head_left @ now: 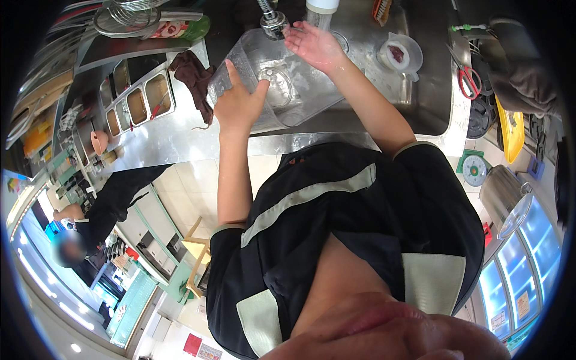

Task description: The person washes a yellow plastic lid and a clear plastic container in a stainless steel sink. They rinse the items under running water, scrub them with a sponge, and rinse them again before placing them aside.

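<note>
A clear rectangular plastic tub (312, 108) sits at a tilt in the steel sink, wet inside, with a round shape showing at its base. My left hand (239, 107) is at the tub's near left side, gripping its wall, with the index finger stretched along it and the thumb apart. Over the tub's far right part, my right hand (315, 48) is held palm up, wet, fingers extended and holding nothing. Just left of those fingertips hangs the metal faucet head (274, 25). Behind the hand stands a clear container with a white lid (322, 6).
Right in the sink (429, 90) stands a clear jug (411, 57) with something dark purple inside. A brush (381, 11) lies beyond. Red-handled scissors (469, 82) hang over the right edge. A brown cloth (191, 78) and metal tray compartments (137, 105) are left; another person (108, 204) is farther left.
</note>
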Demonstrator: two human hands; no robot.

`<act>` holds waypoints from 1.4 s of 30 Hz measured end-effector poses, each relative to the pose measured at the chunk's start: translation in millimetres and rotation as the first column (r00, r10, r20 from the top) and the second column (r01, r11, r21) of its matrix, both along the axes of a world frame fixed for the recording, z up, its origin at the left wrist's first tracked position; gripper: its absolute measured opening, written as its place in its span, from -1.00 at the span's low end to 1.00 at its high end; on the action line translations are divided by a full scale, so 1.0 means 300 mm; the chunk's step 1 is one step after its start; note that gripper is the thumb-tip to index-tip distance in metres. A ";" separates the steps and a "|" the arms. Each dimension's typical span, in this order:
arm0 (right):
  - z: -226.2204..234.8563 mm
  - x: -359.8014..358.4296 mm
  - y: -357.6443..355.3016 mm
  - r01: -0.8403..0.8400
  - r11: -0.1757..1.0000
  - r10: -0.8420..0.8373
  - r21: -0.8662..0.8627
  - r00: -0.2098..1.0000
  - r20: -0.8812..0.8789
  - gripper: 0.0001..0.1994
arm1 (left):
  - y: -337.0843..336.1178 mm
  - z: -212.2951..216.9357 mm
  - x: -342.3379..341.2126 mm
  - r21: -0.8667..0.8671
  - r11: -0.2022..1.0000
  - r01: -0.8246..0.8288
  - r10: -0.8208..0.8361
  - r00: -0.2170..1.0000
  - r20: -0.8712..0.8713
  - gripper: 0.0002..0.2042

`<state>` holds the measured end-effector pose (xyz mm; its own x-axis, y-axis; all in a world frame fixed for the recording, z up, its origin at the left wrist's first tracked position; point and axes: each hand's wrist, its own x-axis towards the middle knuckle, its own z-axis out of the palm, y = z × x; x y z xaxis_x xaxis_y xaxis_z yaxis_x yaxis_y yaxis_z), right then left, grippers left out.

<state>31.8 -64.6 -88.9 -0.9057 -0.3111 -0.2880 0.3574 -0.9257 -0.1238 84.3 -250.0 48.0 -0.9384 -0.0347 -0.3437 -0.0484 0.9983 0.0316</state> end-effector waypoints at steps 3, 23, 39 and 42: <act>0.042 0.043 0.076 -0.137 0.978 0.152 0.160 0.984 -0.090 -0.77 | 0.036 0.031 -0.009 0.022 1.000 0.014 -0.016 0.994 0.111 -0.13; -0.402 0.388 0.555 -0.534 0.000 0.367 0.845 0.787 0.497 -0.86 | -0.260 -0.116 -0.074 0.236 0.965 -0.114 0.070 0.980 0.187 -0.56; 0.409 0.371 0.433 0.176 -0.784 0.338 0.595 0.926 0.171 -0.76 | -0.376 -0.673 -0.025 0.593 0.244 -0.767 0.223 0.639 0.736 -0.52; 0.442 0.414 0.381 0.201 -0.822 0.327 0.532 0.933 0.152 -0.75 | -0.351 -0.711 -0.056 0.597 0.209 -0.775 0.218 0.632 0.744 -0.52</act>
